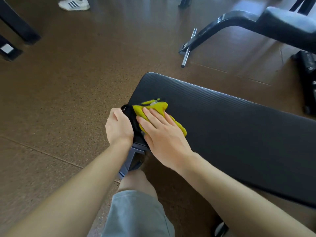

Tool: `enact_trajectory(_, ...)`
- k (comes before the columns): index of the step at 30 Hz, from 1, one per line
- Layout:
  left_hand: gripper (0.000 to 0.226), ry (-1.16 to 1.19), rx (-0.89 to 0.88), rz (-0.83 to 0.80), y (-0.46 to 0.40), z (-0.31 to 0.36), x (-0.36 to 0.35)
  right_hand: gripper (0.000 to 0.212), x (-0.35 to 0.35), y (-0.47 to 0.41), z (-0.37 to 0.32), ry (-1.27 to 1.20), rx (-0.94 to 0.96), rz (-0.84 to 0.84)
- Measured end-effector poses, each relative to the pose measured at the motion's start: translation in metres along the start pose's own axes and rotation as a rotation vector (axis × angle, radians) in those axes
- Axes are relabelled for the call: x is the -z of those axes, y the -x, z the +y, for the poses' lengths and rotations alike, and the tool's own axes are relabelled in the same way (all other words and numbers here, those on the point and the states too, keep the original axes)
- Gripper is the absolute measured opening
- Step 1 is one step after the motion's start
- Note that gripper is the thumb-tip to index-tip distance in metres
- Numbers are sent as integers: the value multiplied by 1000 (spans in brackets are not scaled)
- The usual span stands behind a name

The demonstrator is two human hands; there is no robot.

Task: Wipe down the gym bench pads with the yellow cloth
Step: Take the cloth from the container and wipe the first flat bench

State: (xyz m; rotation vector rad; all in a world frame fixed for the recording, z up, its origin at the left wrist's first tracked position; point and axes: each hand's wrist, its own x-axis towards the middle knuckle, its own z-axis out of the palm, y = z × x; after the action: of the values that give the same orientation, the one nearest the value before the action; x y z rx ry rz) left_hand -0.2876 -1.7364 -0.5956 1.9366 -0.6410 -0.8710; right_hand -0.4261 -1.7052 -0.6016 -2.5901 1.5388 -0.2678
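The cloth [158, 109], yellow and bunched, lies on the near-left end of the pad [230, 130], the black ribbed top of the desk. The right hand [162, 132] lies flat on the cloth, fingers straight and together, pressing it to the pad; nothing is clutched. Yellow fabric shows beyond the fingertips and along the far edge of the hand, toward the middle of the pad.

The left hand [118, 126] sits just off the end of the pad, fingers curled over its rounded end edge and gripping it. The two hands are close, with a strip of the pad's end between them. The cloth touches the right hand only, as far as can be seen.

Below the end of the pad, a grey metal frame [131, 158] runs down toward a knee in grey shorts [136, 214]. The floor [68, 82] is brown and speckled. Beyond the far side of the pad stands another bench [256, 19]; far beyond the pad's left end is a white shoe [74, 4].
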Motion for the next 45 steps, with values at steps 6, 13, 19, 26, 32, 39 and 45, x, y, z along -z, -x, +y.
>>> enact_trajectory(6,41,-166,-82,34,8,6,-10,52,12,70,16,72,13,-61)
enact_trajectory(13,44,-271,-94,181,3,0,-19,50,2,-84,33,-24,-37,-10)
enact_trajectory(19,45,-345,-60,206,3,1,-22,43,-5,-145,47,33,-118,39)
enact_trajectory(26,47,-380,-109,159,5,1,-18,42,29,-45,144,66,-466,108)
enact_trajectory(32,51,-384,-139,154,6,0,-17,51,48,82,206,106,-835,96)
enact_trajectory(39,50,-418,-139,157,6,2,-17,51,13,44,91,52,-761,269)
enact_trajectory(45,50,-423,-121,143,2,2,-16,49,-26,36,-46,90,-294,226)
